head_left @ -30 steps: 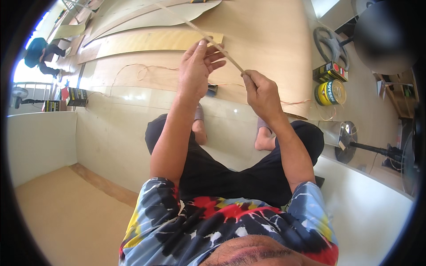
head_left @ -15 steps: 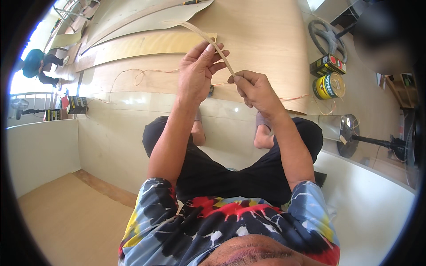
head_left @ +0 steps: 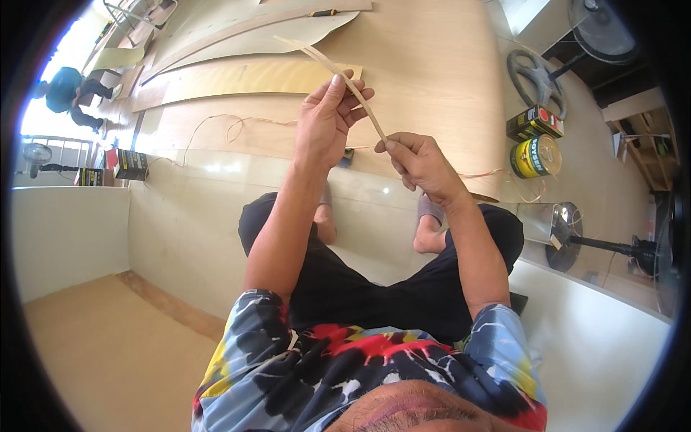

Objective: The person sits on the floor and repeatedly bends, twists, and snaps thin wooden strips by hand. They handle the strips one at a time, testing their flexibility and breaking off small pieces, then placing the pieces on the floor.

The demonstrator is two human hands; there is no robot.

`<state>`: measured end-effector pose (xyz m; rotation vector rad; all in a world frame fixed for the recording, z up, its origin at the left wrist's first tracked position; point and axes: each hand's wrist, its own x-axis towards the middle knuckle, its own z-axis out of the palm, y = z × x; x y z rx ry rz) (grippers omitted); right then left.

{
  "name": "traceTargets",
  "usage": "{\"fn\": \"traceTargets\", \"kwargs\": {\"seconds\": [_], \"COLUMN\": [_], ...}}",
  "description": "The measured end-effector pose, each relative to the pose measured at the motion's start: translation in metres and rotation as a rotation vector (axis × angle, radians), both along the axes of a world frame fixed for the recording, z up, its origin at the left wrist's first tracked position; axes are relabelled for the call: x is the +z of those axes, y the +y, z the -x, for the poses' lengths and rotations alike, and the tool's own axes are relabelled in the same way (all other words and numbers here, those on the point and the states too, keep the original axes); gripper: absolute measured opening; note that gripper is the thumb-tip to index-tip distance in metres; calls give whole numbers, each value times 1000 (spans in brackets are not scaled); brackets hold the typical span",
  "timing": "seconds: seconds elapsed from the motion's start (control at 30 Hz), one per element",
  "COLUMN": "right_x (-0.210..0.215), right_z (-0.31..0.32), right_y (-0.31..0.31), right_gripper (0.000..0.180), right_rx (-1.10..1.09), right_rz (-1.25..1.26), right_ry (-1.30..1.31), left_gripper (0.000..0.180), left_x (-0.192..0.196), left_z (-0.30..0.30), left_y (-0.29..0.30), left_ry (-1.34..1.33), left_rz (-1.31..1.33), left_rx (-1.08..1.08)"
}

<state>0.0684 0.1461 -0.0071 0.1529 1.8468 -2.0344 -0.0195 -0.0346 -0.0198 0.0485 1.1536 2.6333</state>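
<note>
Between my two hands is a thin, narrow wood strip (head_left: 370,113), pale tan and slightly bowed, slanting from upper left to lower right. My left hand (head_left: 325,119) grips it partway along, thumb on top and fingers behind, and its far end runs on past that hand. My right hand (head_left: 421,162) pinches the near end between thumb and curled fingers. Below the strip lies a large sheet of light plywood (head_left: 432,65). A small dark object (head_left: 346,158) rests by my left wrist, partly hidden; I cannot make out its kind.
Yellowish veneer pieces (head_left: 237,75) and a cutter knife (head_left: 323,13) lie on the plywood. A thin orange cord (head_left: 188,137) crosses it. At right stand a yellow can (head_left: 536,157), a dark rectangular tin (head_left: 534,123) and fan bases (head_left: 536,83). Another person (head_left: 72,93) is far left.
Both hands still hold the strip in nearly the same grip. The view has shifted a little, so the surroundings appear slightly lower and more to the right.
</note>
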Motion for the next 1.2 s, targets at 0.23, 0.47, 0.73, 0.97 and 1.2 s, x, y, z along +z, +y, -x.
{"fn": "traceTargets", "kwargs": {"seconds": [0.23, 0.47, 0.73, 0.97, 1.2], "right_x": [-17, -31, -40, -60, -78], "right_z": [1, -5, -6, -3, -2], "right_y": [-2, -9, -23, -17, -18], "right_gripper": [29, 25, 20, 18, 18], "right_rx": [23, -52, -25, -21, 23], "right_rz": [-407, -635, -736, -828, -843], "right_ry": [195, 337, 377, 466, 440], "left_gripper": [35, 41, 40, 40, 34], "left_x": [3, 4, 8, 16, 14], "left_z": [5, 7, 17, 21, 22], "left_y": [-3, -6, -29, -43, -53], "left_ry": [-126, -105, -120, -28, 5], "left_rz": [86, 11, -106, -117, -190], "left_rx": [26, 143, 252, 402, 317]}}
